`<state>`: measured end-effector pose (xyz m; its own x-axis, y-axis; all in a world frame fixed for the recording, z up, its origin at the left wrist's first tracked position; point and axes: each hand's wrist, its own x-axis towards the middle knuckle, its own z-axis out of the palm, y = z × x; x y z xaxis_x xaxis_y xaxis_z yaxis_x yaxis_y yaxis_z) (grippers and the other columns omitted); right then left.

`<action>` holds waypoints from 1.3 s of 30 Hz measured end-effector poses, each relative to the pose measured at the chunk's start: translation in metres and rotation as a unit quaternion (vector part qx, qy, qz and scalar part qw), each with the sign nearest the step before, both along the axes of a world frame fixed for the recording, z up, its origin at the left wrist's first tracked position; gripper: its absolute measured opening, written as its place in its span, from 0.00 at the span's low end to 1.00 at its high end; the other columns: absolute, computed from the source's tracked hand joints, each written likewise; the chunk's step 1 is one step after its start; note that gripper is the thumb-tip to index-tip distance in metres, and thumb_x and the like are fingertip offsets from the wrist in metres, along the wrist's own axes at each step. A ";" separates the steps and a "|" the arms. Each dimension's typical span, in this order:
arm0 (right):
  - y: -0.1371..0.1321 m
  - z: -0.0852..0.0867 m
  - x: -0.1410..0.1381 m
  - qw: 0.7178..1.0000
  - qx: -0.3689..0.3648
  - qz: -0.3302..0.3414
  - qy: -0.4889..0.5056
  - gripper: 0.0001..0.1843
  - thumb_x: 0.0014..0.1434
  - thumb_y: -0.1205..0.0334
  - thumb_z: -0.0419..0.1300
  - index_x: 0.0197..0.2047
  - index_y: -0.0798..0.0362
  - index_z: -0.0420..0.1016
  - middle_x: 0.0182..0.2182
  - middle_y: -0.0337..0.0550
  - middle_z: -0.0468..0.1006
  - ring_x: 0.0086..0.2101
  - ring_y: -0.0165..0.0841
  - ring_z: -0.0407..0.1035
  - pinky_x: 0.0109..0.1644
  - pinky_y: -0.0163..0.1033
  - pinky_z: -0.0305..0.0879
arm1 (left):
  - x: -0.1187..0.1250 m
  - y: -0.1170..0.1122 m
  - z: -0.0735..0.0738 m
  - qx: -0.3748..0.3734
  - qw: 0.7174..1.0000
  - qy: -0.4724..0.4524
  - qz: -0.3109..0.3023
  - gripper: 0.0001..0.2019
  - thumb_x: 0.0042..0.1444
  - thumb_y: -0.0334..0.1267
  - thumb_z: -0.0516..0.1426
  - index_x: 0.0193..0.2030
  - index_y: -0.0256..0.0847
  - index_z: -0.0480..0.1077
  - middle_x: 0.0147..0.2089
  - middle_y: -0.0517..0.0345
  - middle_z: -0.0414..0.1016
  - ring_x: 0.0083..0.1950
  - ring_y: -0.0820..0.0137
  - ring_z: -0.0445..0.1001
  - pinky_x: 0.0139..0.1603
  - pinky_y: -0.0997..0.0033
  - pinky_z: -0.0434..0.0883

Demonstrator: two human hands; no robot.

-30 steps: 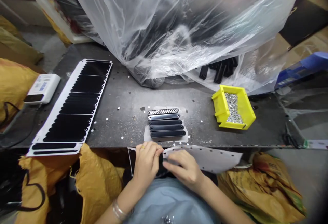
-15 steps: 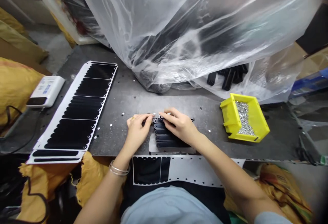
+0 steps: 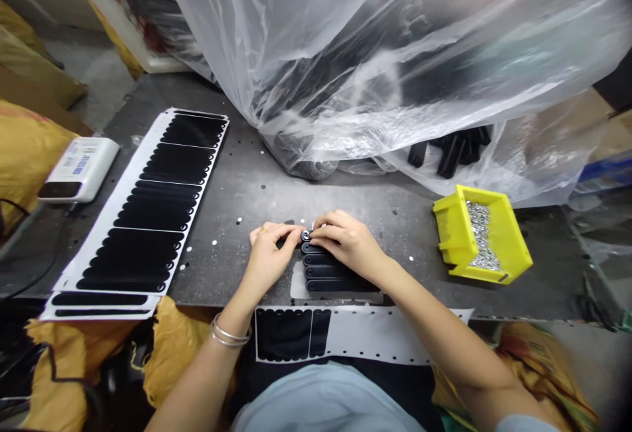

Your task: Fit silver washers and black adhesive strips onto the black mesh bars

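Note:
A row of black rounded plastic bars (image 3: 340, 272) lies side by side near the bench's front edge, on a pale piece of material. At the far end of the row, the thumb and forefinger of my left hand (image 3: 270, 247) are pinched at the left tip of a thin black adhesive strip (image 3: 305, 236), which has a round hole in its end. Bent over the same bar, my right hand (image 3: 348, 241) presses its fingertips on the strip and hides most of it. A sheet of black strips on white backing (image 3: 291, 333) hangs across my lap below the bench edge.
More sheets of black strips (image 3: 143, 221) lie on the left of the bench. Behind them stands a white device (image 3: 81, 168) with a cable. A yellow bin (image 3: 516, 241) of small shiny metal pieces is at right. Clear plastic sheeting (image 3: 345, 89) covers the back, with black parts (image 3: 451, 152) beneath.
The ribbed end of the farthest bar showed before; now the holed strip end covers it. My fingers have closed in on that end. The camera view has shifted slightly.

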<state>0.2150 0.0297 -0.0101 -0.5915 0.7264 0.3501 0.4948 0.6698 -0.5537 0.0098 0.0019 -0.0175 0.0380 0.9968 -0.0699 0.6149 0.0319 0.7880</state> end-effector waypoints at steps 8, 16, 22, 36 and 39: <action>-0.002 0.002 0.002 0.998 -0.036 0.002 0.042 0.07 0.70 0.61 0.62 0.41 0.49 0.82 0.42 0.44 0.81 0.41 0.35 0.73 0.48 0.42 0.72 | 0.001 0.002 0.000 0.007 1.000 -0.011 0.000 0.11 0.66 0.43 0.57 0.39 0.50 0.82 0.39 0.61 0.85 0.48 0.61 0.78 0.64 0.50 0.59; 0.000 -0.002 -0.001 1.000 -0.014 0.007 0.027 0.06 0.69 0.62 0.62 0.41 0.50 0.83 0.41 0.44 0.81 0.39 0.34 0.71 0.45 0.41 0.71 | 0.000 0.003 -0.001 0.007 1.000 -0.013 0.001 0.11 0.65 0.42 0.56 0.38 0.49 0.81 0.38 0.60 0.85 0.47 0.62 0.78 0.62 0.52 0.62; -0.002 0.008 0.010 1.000 -0.020 0.007 -0.010 0.09 0.71 0.60 0.61 0.44 0.50 0.84 0.43 0.46 0.80 0.41 0.36 0.72 0.45 0.43 0.72 | 0.002 0.002 -0.001 0.014 1.000 0.013 0.009 0.08 0.62 0.45 0.61 0.36 0.49 0.80 0.38 0.61 0.84 0.45 0.62 0.77 0.63 0.50 0.59; -0.003 0.003 0.067 0.980 -0.122 -0.119 0.099 0.11 0.68 0.56 0.63 0.40 0.52 0.85 0.33 0.42 0.81 0.29 0.29 0.71 0.35 0.37 0.69 | 0.001 0.004 -0.006 0.047 0.998 0.035 -0.008 0.12 0.64 0.49 0.58 0.33 0.48 0.77 0.36 0.61 0.82 0.43 0.62 0.75 0.62 0.51 0.56; 0.000 0.003 0.068 0.978 -0.137 -0.118 0.099 0.11 0.68 0.57 0.63 0.38 0.52 0.85 0.32 0.42 0.81 0.28 0.29 0.71 0.35 0.37 0.68 | 0.002 0.004 -0.007 0.046 0.998 0.041 -0.008 0.13 0.64 0.49 0.58 0.33 0.48 0.77 0.36 0.61 0.81 0.43 0.62 0.75 0.62 0.51 0.57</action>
<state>0.2831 0.0300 -0.0070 -0.3361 0.9174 0.2133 0.4822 0.3621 -0.7977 0.0117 0.0062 -0.0243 0.0527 0.9984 0.0191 0.6773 -0.0498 0.7340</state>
